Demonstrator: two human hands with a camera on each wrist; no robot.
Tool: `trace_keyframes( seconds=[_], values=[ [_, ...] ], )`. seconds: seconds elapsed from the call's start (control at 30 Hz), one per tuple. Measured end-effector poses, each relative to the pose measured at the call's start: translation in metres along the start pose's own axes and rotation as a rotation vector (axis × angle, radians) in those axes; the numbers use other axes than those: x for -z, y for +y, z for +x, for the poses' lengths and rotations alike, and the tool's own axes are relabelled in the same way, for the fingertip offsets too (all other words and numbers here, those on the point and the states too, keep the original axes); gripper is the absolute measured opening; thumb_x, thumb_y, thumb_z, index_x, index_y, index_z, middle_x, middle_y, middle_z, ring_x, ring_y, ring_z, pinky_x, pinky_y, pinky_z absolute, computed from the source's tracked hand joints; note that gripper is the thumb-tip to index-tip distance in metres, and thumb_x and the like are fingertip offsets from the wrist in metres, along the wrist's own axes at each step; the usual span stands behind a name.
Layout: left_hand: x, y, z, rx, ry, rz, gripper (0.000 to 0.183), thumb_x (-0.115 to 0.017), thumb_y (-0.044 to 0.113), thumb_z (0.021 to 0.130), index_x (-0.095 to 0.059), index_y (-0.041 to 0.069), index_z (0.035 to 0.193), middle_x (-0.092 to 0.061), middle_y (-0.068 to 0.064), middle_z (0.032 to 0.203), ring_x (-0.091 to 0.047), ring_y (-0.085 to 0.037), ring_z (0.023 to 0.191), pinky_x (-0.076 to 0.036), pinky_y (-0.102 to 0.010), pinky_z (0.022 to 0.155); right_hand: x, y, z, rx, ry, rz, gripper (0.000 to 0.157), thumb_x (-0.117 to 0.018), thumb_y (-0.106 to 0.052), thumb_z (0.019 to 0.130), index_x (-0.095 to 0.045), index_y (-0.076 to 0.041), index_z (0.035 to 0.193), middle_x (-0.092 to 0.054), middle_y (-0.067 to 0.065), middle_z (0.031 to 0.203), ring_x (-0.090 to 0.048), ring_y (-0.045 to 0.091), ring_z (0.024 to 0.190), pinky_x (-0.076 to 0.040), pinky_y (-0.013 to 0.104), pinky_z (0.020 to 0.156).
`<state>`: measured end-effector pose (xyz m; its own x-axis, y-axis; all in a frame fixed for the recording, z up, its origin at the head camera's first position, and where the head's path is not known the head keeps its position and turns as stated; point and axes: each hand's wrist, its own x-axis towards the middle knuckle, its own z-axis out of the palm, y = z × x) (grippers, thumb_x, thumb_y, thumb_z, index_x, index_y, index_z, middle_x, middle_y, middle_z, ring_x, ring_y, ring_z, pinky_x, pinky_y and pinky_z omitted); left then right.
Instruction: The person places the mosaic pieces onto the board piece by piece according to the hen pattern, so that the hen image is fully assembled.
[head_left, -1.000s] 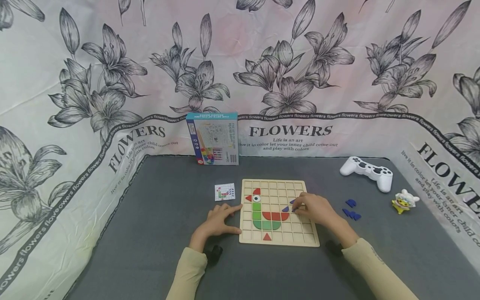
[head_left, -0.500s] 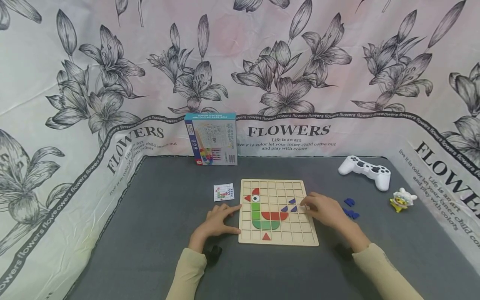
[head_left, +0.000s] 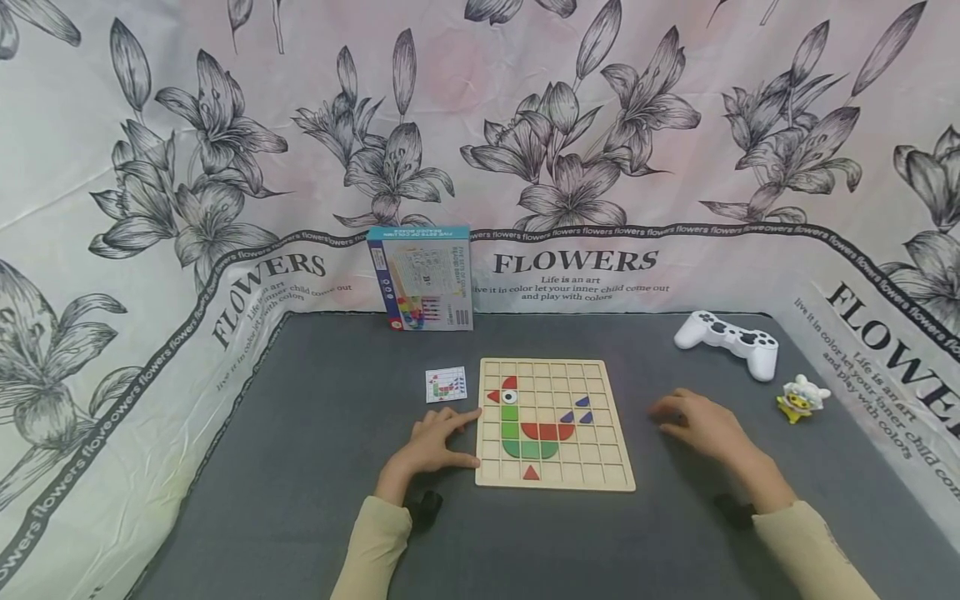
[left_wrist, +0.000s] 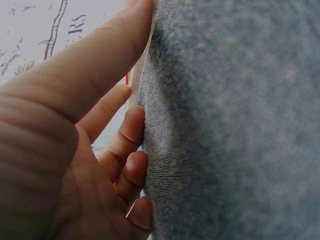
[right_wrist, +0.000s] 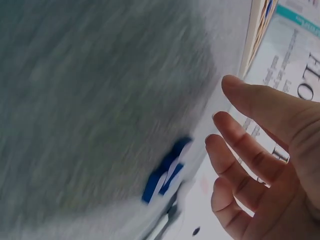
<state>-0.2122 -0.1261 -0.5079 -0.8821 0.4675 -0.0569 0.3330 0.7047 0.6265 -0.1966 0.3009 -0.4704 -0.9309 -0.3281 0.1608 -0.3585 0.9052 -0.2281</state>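
Observation:
A wooden grid board (head_left: 600, 467) lies on the dark cloth, carrying a bird figure of red, green and white pieces. Three small blue pieces (head_left: 586, 417) sit in cells toward its right side. At the board's left edge, my left hand (head_left: 429, 442) touches the rim with thumb and index finger spread apart. My right hand (head_left: 701, 425) is off the board to its right, fingers loosely bent and holding nothing. Loose blue pieces (right_wrist: 167, 170) lie on the cloth near it in the right wrist view; the hand hides them in the head view.
A small pattern card (head_left: 446, 385) lies left of the board's upper corner. Behind stands a box (head_left: 423, 283) against the flowered cloth. A white game controller (head_left: 727, 343) and a small yellow-and-white figurine (head_left: 802, 398) are at the right.
The right hand has let go of a blue piece, which lies on the board, and has moved right, off the board toward the loose pieces. The left hand stays put.

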Motion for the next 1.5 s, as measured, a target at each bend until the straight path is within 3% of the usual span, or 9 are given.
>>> trace_keyframes(
  seconds=[0.3, 0.57, 0.73, 1.13, 1.5],
  values=[
    [0.000, -0.001, 0.001, -0.002, 0.002, 0.004, 0.080, -0.077, 0.041, 0.072, -0.041, 0.023, 0.141, -0.045, 0.002, 0.096, -0.031, -0.015, 0.084, -0.024, -0.036, 0.075, 0.008, 0.019, -0.012, -0.009, -0.041, -0.024, 0.021, -0.076, -0.013, 0.073, -0.070, -0.013, 0.093, -0.056, 0.004, 0.089, -0.058, 0.022, 0.077, -0.044, 0.040, 0.061],
    [-0.001, -0.002, 0.001, -0.008, -0.001, 0.000, 0.080, -0.077, 0.041, 0.072, -0.042, 0.022, 0.141, -0.045, 0.002, 0.096, -0.031, -0.015, 0.084, -0.023, -0.036, 0.075, 0.008, 0.025, -0.014, -0.031, -0.062, -0.021, 0.024, -0.075, -0.009, 0.073, -0.069, -0.011, 0.096, -0.060, 0.011, 0.096, -0.060, 0.033, 0.086, -0.046, 0.047, 0.064],
    [0.000, -0.001, 0.000, -0.005, 0.000, 0.003, 0.080, -0.077, 0.042, 0.072, -0.042, 0.022, 0.141, -0.045, 0.001, 0.095, -0.031, -0.015, 0.083, -0.023, -0.036, 0.074, 0.008, 0.026, -0.013, -0.032, -0.071, -0.003, 0.026, -0.074, -0.004, 0.071, -0.069, -0.009, 0.096, -0.060, 0.008, 0.089, -0.060, 0.027, 0.081, -0.045, 0.043, 0.063],
    [0.000, 0.000, -0.001, -0.009, -0.005, 0.007, 0.080, -0.077, 0.041, 0.072, -0.041, 0.022, 0.141, -0.045, 0.001, 0.096, -0.030, -0.015, 0.083, -0.023, -0.036, 0.075, 0.003, 0.022, -0.006, -0.018, -0.031, 0.013, 0.013, -0.075, -0.008, 0.072, -0.068, -0.013, 0.082, -0.056, 0.000, 0.079, -0.055, 0.016, 0.071, -0.043, 0.036, 0.060],
    [-0.001, -0.001, 0.000, -0.007, 0.000, 0.010, 0.080, -0.077, 0.041, 0.072, -0.041, 0.021, 0.141, -0.045, 0.001, 0.096, -0.031, -0.015, 0.084, -0.023, -0.036, 0.075, -0.008, -0.001, 0.005, 0.021, 0.006, -0.023, 0.013, -0.076, -0.011, 0.073, -0.066, -0.015, 0.081, -0.060, 0.000, 0.084, -0.060, 0.020, 0.075, -0.046, 0.040, 0.063]
  ],
)
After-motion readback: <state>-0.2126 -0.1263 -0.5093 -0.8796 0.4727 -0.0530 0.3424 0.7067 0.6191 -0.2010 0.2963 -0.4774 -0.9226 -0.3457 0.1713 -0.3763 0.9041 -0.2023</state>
